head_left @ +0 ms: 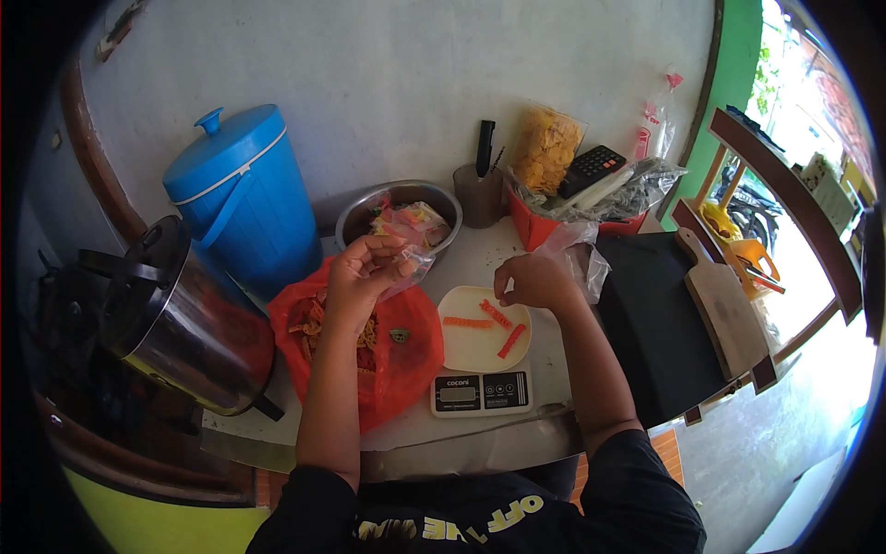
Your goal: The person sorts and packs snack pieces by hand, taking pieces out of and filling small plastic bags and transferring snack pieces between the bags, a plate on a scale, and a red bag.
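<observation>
My left hand (369,270) is raised over the far edge of a red plastic bag (420,319). Its fingers pinch a small clear plastic bag (415,266). Inside the red bag lie orange, yellow and green twisted snack pieces (365,346). My right hand (535,282) hovers by the far right rim of a cream plate (466,342), fingertips bent together; anything in them is hidden. On the plate lie three ridged snack strips, orange (468,323) and red (511,342). The plate rests on a kitchen scale (482,394), whose display shows no readable number.
A metal bowl (351,205) of small packets stands at the back, beside a brown cup (480,203). A blue cooler jug (268,203) and steel pot (198,342) stand left. Right are a red box (528,222) with a calculator (592,169) and a wooden board (724,314).
</observation>
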Demonstrator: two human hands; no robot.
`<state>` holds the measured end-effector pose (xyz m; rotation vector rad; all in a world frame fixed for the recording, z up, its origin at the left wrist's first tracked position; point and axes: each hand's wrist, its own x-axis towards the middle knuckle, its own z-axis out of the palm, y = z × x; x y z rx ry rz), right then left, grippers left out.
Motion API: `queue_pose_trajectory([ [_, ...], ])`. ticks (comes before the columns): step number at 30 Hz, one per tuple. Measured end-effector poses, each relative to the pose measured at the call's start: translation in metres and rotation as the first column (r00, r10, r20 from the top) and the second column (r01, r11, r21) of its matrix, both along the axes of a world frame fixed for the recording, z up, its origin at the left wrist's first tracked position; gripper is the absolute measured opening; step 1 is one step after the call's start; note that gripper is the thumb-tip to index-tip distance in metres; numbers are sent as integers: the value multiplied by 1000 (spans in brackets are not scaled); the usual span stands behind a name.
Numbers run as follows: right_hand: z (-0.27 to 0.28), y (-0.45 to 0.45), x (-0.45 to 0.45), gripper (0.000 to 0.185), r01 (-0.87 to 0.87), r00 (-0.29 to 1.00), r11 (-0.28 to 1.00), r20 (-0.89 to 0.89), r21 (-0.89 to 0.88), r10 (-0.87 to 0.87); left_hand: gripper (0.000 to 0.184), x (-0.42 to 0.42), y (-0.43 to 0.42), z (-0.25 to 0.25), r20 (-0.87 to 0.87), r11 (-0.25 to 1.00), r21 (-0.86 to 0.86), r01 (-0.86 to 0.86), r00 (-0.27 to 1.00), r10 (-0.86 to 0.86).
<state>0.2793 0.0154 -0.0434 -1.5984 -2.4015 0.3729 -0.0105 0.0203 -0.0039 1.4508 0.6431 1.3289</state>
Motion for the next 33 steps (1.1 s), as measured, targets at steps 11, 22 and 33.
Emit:
queue_pose_trajectory([
  [11, 6, -13, -43, 37, 72, 996, 974, 75, -216, -57, 33, 1, 6, -9, -41, 1000, 12, 7, 999, -6],
  [22, 42, -31, -51, 29, 114, 119, 972, -975, 203, 190, 32, 7, 0, -9, 32, 993, -83, 89, 996, -87],
  [33, 33, -37, -73, 21, 136, 404, 933, -879, 332, 254, 28, 20, -14, -2, 46, 977, -116, 181, 983, -177],
])
